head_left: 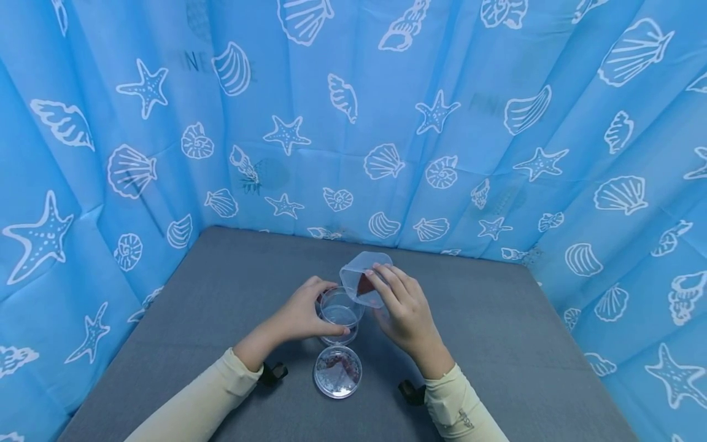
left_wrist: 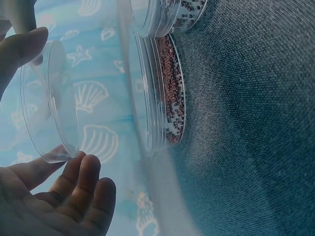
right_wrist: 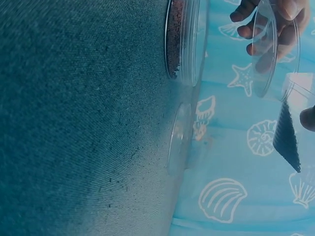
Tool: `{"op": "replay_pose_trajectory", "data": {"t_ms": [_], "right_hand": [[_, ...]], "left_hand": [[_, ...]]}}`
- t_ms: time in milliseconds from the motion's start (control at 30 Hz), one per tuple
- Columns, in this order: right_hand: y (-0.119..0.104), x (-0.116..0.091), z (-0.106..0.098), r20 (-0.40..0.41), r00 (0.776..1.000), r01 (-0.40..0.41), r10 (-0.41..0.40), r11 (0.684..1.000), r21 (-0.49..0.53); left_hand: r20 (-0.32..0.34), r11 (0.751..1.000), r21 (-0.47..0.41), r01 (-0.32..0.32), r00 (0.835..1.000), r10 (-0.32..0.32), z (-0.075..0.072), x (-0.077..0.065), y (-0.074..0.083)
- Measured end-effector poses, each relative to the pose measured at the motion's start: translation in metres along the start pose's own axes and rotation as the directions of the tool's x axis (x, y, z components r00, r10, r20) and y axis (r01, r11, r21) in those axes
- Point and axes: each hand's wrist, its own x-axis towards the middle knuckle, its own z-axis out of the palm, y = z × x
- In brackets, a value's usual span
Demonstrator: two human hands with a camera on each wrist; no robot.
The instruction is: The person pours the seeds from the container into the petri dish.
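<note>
My left hand (head_left: 302, 312) holds an uncovered, shallow clear round jar (left_wrist: 64, 105) by its rim, raised above the table, thumb on one side and fingers on the other. In the right wrist view this jar (right_wrist: 266, 54) looks see-through, with no beads showing in it. My right hand (head_left: 405, 307) grips a translucent six-sided tray (head_left: 358, 267), tilted towards the jar. A heap of small dark red beads (head_left: 364, 285) lies against its lower side, close to the jar's rim. In the right wrist view the bead heap (right_wrist: 287, 137) looks like a dark wedge.
On the grey table (head_left: 248, 264) a round jar (head_left: 338, 371) with scattered beads stands nearest me. Another jar of reddish beads (left_wrist: 173, 88) stands beyond it, below the held one. A clear disc (right_wrist: 179, 137) lies near that. Blue shell-print curtains (head_left: 353, 153) enclose the table.
</note>
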Motion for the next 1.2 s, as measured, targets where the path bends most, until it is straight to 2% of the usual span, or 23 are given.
{"op": "replay_pose_trajectory", "data": {"t_ms": [333,1200], "right_hand": [[0.0021,0.0001,0.0014,-0.028,0.999,0.034,-0.034,0.999,-0.007],[0.0014,-0.0028,0.0067,-0.038,0.997,0.067,-0.069,0.997,-0.036]], "left_hand": [[0.019,1.000,0.010,0.005,1.000,-0.006,0.0007,0.0020,0.0013],[0.044,1.000,0.018,0.000,0.999,0.000,-0.0019,0.0020,0.0075]]}}
